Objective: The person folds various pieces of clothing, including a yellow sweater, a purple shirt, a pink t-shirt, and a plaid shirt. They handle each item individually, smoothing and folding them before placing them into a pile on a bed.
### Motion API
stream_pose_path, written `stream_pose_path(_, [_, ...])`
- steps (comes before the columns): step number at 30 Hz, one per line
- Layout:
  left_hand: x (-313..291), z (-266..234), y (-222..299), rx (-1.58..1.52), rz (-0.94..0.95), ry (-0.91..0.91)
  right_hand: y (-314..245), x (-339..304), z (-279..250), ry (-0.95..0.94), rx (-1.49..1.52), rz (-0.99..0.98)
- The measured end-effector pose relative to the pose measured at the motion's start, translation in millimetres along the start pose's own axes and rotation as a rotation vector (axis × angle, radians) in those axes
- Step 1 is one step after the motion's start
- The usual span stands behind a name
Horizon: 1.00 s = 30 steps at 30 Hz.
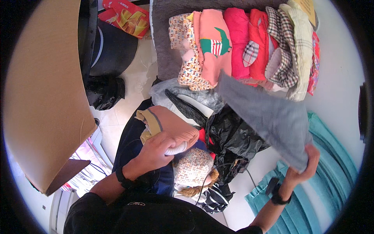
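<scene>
My left hand (155,151) is closed around a bundled orange-pink garment (171,124) with yellow-tan edging and a ribbed white band. On the other side, my right hand (304,165) grips one corner of a grey cloth (269,117), slightly blurred, which stretches up and left toward the folded clothes. Those lie in a row at the far side: a patterned garment (191,72), a salmon one with a green animal figure (214,45), a pink one (237,43), a red one (258,46), a checked one (281,46) and a cream one (302,50).
Black plastic bags (235,136) and a clear plastic bag (163,90) lie between me and the row. A patterned bundle (194,167) sits close to my body. A large cardboard box (46,89) stands at left; teal ribbed fabric (327,156) covers the right side.
</scene>
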<state>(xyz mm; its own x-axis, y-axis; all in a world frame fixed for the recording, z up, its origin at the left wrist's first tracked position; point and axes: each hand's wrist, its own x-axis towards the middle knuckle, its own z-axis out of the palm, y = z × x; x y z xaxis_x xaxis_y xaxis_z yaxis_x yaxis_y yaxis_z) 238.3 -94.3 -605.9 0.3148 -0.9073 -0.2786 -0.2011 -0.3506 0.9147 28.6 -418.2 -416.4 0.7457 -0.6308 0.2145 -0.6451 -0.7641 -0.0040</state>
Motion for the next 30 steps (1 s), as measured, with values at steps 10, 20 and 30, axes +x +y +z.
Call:
stream_pose_path(10, [-26.7,17.0,0.9,0.094,-0.025,0.024,-2.5,-146.0,-71.8,-0.085,-0.061,0.138])
stream_pose_path(20, [-15.4,18.2,37.2,-0.041,0.004,0.313,-0.9,-223.8,203.0,-0.814,0.082,0.207])
stream_pose_path(30, [23.2,-31.5,132.6,-0.048,0.149,0.081,-125.5,-162.8,205.4,-0.5,1.502,0.601])
